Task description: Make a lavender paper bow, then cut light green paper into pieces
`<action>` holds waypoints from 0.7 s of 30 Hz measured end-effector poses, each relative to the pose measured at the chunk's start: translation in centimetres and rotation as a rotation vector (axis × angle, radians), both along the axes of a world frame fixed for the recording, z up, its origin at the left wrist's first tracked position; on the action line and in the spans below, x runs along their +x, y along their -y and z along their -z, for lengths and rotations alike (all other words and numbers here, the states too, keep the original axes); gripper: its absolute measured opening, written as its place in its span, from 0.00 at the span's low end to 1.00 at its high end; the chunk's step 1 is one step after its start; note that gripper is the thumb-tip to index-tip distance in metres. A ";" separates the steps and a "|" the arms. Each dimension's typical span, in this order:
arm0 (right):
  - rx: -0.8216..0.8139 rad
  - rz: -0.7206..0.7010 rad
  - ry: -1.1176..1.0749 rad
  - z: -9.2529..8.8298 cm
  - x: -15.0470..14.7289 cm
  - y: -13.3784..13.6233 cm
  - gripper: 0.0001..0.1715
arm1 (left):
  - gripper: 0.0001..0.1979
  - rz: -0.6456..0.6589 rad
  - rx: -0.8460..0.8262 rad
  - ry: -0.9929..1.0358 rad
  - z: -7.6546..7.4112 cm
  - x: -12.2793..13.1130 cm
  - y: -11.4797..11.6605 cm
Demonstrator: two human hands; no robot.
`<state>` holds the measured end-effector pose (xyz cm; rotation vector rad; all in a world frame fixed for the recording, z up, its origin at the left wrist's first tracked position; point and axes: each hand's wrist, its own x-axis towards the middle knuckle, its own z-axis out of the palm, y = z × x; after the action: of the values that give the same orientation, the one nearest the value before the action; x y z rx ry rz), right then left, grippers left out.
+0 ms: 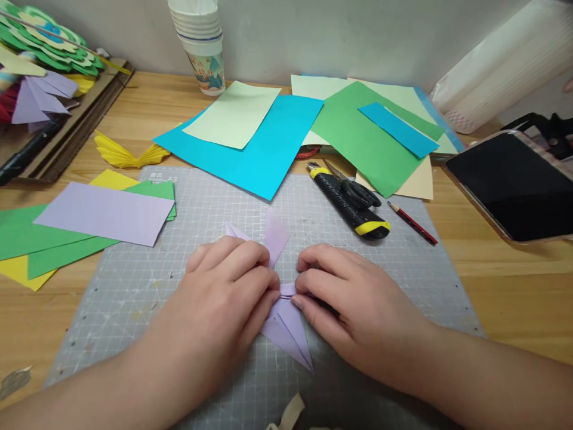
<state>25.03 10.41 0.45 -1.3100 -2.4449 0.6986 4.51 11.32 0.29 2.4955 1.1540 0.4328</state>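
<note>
A folded piece of purple paper with pointed flaps lies on the grey cutting mat, between my two hands. My left hand covers its left side, fingers bent and pressed down on the paper. At its right edge, my right hand pinches a narrow fold between thumb and fingers. One flap sticks out beyond my left fingers and another points toward me. Part of the folded paper is hidden under my left hand.
Beyond my hands lie a yellow-black box cutter, scissors and a pencil. Blue paper and green paper spread behind. Purple strip left, phone right, paper cups at the wall.
</note>
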 end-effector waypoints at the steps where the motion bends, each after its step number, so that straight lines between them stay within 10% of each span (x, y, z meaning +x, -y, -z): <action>1: -0.009 0.004 -0.011 0.0 0.0 -0.1 0.10 | 0.05 -0.001 -0.004 0.003 0.0 0.0 0.0; 21: -0.110 0.186 -0.028 -0.3 -0.2 -0.4 0.08 | 0.09 -0.148 0.016 -0.099 -0.1 1.0 0.5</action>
<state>24.78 10.78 0.74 -1.5343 -2.2538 0.8057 5.51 10.87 0.36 2.4790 1.3850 0.3624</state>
